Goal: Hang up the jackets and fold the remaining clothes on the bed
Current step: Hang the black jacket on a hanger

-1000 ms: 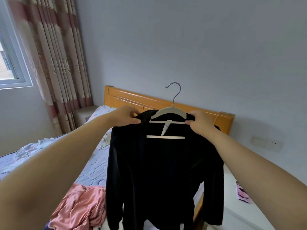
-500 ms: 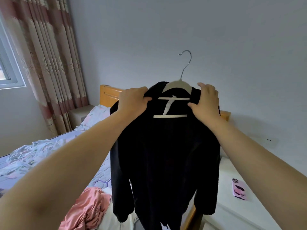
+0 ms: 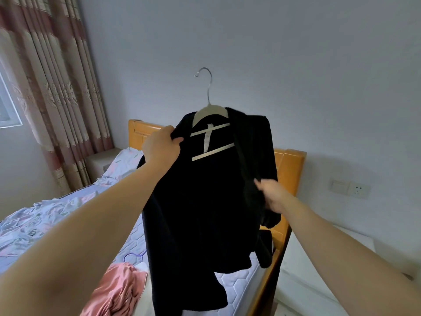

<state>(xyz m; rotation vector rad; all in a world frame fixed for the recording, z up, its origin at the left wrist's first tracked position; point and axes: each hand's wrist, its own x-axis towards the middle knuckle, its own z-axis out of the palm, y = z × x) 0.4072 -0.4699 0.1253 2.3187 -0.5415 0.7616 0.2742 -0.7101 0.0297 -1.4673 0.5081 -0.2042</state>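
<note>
Nearest us, a pink garment (image 3: 118,290) is cut off by the bottom edge. Our left hand (image 3: 161,147) grips the shoulder of the black jacket (image 3: 205,213), held up on its hanger (image 3: 210,110) over the bed (image 3: 127,242). Our right hand (image 3: 273,195) is blurred at the jacket's front edge, so we cannot tell its grip. Behind stand the headboard (image 3: 289,165) and the curtain (image 3: 57,87).

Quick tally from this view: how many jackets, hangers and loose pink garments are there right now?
Black jacket: 1
Hangers: 2, the white hanger inside the jacket and the purple hanger on the mattress
Pink garment: 1
Total: 4
The pale heap at the far left is too unclear to count.
</note>
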